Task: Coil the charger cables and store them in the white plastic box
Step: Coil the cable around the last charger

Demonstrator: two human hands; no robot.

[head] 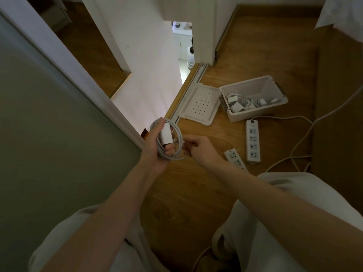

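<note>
My left hand (155, 148) grips a white charger brick (166, 136) together with its white cable (177, 152), which is wound in loops around the hand. My right hand (198, 148) pinches the cable's end at the right side of the coil. The white plastic box (255, 112) stands open on the wooden floor to the upper right, with several white chargers and coiled cables (245, 104) inside. Its perforated lid (200, 104) lies flat on the floor to the box's left.
Two white power strips (253, 142) (234, 159) lie on the floor right of my hands, their cords (300, 142) trailing right. A grey-green door (49, 124) and white frame stand at left. My knees (275, 193) fill the bottom. A person is visible far off through the doorway.
</note>
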